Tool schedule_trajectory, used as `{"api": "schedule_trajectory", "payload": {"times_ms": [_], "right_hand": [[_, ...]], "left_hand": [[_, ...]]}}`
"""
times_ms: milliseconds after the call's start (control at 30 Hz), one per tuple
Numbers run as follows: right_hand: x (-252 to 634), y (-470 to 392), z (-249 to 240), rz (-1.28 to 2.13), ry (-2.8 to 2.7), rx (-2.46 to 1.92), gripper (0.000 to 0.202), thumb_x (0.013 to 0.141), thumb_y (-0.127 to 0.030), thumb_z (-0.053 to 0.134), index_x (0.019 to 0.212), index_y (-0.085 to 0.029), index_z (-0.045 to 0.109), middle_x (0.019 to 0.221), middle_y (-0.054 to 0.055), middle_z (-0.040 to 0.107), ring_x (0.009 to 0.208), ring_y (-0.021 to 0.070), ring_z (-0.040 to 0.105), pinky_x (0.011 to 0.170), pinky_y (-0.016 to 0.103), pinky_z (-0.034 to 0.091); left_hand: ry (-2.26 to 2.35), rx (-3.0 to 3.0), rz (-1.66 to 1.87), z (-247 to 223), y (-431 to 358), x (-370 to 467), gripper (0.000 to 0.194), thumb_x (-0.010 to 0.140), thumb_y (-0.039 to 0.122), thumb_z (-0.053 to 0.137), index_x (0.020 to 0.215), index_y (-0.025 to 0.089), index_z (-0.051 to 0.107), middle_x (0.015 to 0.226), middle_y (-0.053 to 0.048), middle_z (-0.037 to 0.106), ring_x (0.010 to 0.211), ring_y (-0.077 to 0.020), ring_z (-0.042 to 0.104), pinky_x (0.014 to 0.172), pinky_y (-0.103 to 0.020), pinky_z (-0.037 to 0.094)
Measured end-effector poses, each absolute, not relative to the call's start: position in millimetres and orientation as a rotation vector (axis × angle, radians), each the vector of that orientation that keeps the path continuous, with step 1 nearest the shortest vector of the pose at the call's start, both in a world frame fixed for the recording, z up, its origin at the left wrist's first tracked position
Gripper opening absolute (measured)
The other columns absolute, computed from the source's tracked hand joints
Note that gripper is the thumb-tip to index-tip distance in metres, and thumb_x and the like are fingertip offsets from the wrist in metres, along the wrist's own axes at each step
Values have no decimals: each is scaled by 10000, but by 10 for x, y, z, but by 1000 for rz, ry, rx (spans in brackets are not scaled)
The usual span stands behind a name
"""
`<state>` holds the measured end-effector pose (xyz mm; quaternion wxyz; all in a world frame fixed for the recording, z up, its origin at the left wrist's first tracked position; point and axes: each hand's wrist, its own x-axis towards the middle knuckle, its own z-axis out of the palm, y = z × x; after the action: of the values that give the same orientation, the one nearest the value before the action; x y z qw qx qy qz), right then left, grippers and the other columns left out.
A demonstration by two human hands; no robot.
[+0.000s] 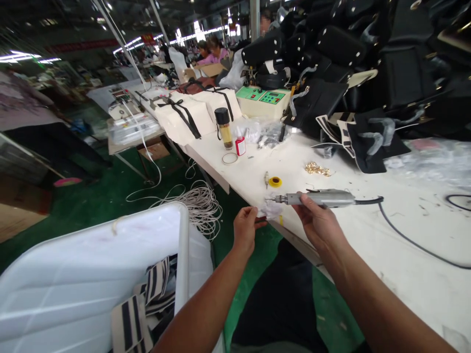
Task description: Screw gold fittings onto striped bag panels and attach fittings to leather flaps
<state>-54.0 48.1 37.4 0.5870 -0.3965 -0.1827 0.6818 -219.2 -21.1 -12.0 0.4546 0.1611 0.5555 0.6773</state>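
Note:
My right hand (317, 220) is wrapped round a grey electric screwdriver (327, 198), which lies level with its tip pointing left. In front of that tip is a small piece of clear plastic (271, 210) at the table's edge. My left hand (246, 226) pinches a thin dark piece (261, 219) beside the plastic; its far end is hard to make out. Just beyond the screwdriver tip sit a yellow ring (274, 182) and a small metal part (267, 179). A pile of gold-coloured hardware (317, 169) lies farther back on the white table (368, 235).
A white bin (91, 245) with striped pieces stands at the left. A bottle (224, 130), a red-and-white glue bottle (240, 143) and a green-topped control box (263, 100) stand farther back. Black bags (331, 54) are heaped behind. The screwdriver's cable (405, 241) trails right.

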Motion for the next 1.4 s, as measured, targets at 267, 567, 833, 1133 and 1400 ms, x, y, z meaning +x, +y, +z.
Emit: {"api": "schedule_trajectory", "payload": {"times_ms": [267, 567, 833, 1133, 1400], "right_hand": [[-539, 379, 305, 1554, -469, -951, 434, 592, -226, 1009, 932, -163, 747, 1042, 40, 763, 1021, 202, 724, 889, 285, 670], [-558, 291, 263, 1526, -538, -975, 423, 610, -262, 992, 949, -171, 757, 1094, 59, 778, 1081, 241, 728, 932, 317, 660], [-533, 225, 248, 1483, -591, -990, 432, 601, -285, 996, 943, -161, 762, 1046, 57, 785, 1056, 249, 733, 952, 357, 653], [-539, 98, 313, 1489, -631, -980, 428, 607, -295, 998, 941, -166, 765, 1025, 54, 784, 1044, 248, 738, 969, 367, 646], [-282, 167, 418, 1298, -589, -969, 404, 611, -285, 993, 912, -164, 753, 992, 42, 777, 1011, 236, 730, 1001, 416, 627]], "left_hand": [[1066, 61, 1707, -8, -245, -2057, 229, 848, 334, 758, 920, 159, 628, 854, -68, 757, 740, -181, 747, 685, -300, 633], [919, -35, 1677, -62, -229, -1978, 93, 909, 186, 699, 991, 145, 717, 963, -63, 777, 832, -138, 745, 808, -253, 625], [1068, 76, 1422, -105, -254, -1914, 343, 847, 422, 793, 937, 102, 706, 778, -53, 699, 561, -143, 670, 429, -225, 492], [1202, 244, 1491, -53, -222, -1916, 398, 737, 470, 831, 736, 165, 576, 610, 41, 555, 441, -72, 530, 390, -191, 292], [1316, 276, 1515, -146, -183, -2053, 425, 747, 533, 772, 734, 190, 522, 611, 60, 517, 430, -67, 509, 379, -185, 280]]}}
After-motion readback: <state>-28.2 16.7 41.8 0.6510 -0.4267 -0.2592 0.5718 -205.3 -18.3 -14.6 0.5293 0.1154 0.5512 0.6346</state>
